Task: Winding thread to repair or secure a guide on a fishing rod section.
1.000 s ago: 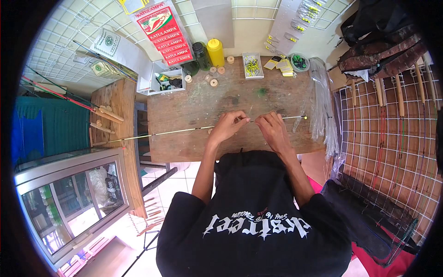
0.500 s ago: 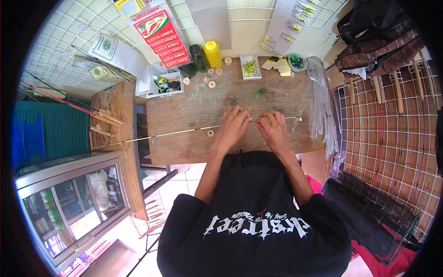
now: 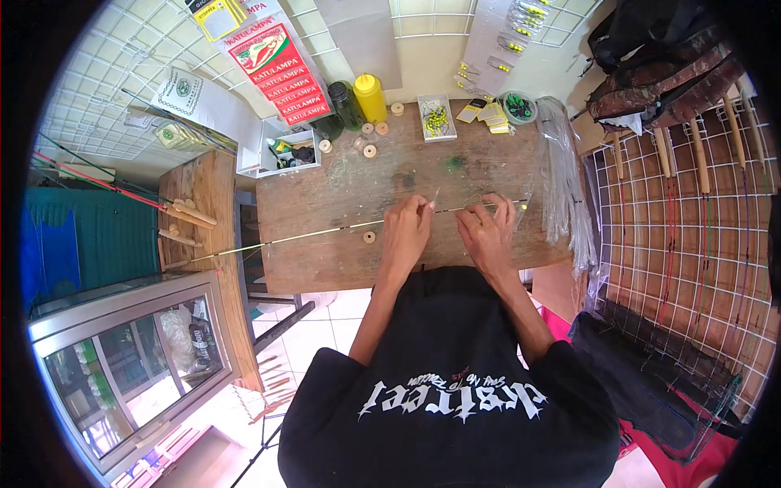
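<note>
A thin yellow-green fishing rod [image 3: 325, 230] with dark bands runs across the wooden table, passing by both hands. Above it, my left hand [image 3: 407, 234] is closed in a pinch, and a small pale pointed piece [image 3: 436, 195] sticks up from its fingertips; its kind is too small to tell. My right hand [image 3: 486, 232] is beside the rod's right part, fingers bent and drawn together; what they hold, if anything, is hidden. Just right of those fingers is a small yellow bead [image 3: 524, 206]. A wooden spool [image 3: 369, 237] rests left of my left hand, near the rod.
Along the back of the table [image 3: 325, 191] stand a white box [image 3: 281, 167], a yellow squeeze bottle [image 3: 370, 99], a tray of yellow beads [image 3: 437, 119] and a round tub [image 3: 518, 106]. Clear plastic sleeves [image 3: 565, 179] hang over the right edge. More rods line the right grid.
My hands have moved slightly apart. The left fingertips have turned up with the pale piece showing, and the right fingers have lifted and curled near the rod.
</note>
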Available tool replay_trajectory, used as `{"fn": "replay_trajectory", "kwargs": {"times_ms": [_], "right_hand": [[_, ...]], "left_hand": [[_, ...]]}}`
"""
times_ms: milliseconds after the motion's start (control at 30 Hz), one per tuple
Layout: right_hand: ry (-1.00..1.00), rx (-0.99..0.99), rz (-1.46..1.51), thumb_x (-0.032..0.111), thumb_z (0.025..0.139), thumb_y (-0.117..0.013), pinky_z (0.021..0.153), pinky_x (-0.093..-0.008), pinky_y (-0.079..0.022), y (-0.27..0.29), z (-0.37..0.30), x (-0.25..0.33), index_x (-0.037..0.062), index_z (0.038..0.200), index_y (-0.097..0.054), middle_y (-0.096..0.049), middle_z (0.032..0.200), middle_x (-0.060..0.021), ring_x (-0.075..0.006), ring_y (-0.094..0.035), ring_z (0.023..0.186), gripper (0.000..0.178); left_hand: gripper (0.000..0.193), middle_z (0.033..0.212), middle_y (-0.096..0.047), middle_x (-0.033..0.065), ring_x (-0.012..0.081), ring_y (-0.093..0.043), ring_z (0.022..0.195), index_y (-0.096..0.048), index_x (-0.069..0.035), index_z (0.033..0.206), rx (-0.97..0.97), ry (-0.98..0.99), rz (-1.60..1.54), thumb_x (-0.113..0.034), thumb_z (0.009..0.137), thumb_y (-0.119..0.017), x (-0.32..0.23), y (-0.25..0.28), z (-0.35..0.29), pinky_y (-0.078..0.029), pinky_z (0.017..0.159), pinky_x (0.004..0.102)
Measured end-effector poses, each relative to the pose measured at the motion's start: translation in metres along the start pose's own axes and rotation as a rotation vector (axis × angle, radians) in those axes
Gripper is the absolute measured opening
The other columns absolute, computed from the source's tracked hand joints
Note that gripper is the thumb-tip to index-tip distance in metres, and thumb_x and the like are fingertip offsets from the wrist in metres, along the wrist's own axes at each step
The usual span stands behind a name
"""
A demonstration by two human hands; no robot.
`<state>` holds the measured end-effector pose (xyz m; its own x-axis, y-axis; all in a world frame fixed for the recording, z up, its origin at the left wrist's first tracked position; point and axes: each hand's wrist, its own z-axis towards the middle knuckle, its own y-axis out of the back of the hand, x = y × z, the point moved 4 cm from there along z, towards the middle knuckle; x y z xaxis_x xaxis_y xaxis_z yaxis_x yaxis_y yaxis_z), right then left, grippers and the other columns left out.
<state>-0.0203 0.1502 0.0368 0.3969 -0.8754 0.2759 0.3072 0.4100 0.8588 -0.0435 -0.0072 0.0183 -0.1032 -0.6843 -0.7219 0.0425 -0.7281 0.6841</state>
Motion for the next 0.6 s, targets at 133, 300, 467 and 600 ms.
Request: {"fn": "replay_trajectory", "kwargs": {"times_ms": [133, 300, 467, 600], "right_hand": [[-0.004, 0.001, 0.007, 0.011, 0.07, -0.073, 0.089, -0.0425, -0.039, -0.008, -0.004, 0.003, 0.0113, 0.087, -0.071, -0.063, 0.09, -0.0016, -0.028, -0.052, 0.102, 0.017], [-0.057, 0.031, 0.105, 0.01, 0.072, -0.072, 0.082, -0.0401, -0.041, -0.022, -0.01, -0.006, 0.0118, 0.086, -0.07, -0.064, 0.091, -0.002, -0.0265, -0.054, 0.097, 0.014], [-0.264, 0.112, 0.205, 0.01, 0.077, -0.068, 0.081, -0.0407, -0.042, -0.038, -0.021, -0.039, 0.0086, 0.09, -0.07, -0.064, 0.093, -0.009, -0.0296, -0.055, 0.095, 0.013], [-0.337, 0.078, 0.257, 0.009, 0.079, -0.067, 0.083, -0.0425, -0.042, -0.064, -0.026, -0.064, 0.0078, 0.092, -0.07, -0.063, 0.093, -0.0114, -0.0307, -0.055, 0.094, 0.014]], "left_hand": [[0.022, 0.076, -0.067, 0.0114, 0.0231, -0.06, 0.061, -0.061, 0.001, 0.088, 0.02, 0.241, -0.343, -0.021, 0.092, -0.059, 0.011, -0.007, 0.0, -0.043, 0.057, 0.0334], [0.024, 0.073, -0.069, 0.0064, 0.0084, -0.056, 0.058, -0.062, -0.001, 0.088, 0.043, 0.337, -0.566, -0.024, 0.093, -0.059, 0.017, -0.019, 0.0, -0.042, 0.054, 0.0279], [0.026, 0.074, -0.069, 0.0073, 0.0115, -0.059, 0.06, -0.063, 0.0, 0.089, 0.047, 0.368, -0.475, -0.026, 0.093, -0.059, 0.034, -0.029, 0.003, -0.045, 0.056, 0.029], [0.026, 0.076, -0.069, 0.0101, 0.0162, -0.061, 0.062, -0.062, 0.0, 0.09, 0.025, 0.312, -0.411, -0.025, 0.093, -0.059, 0.039, -0.036, 0.012, -0.047, 0.06, 0.0311]]}}
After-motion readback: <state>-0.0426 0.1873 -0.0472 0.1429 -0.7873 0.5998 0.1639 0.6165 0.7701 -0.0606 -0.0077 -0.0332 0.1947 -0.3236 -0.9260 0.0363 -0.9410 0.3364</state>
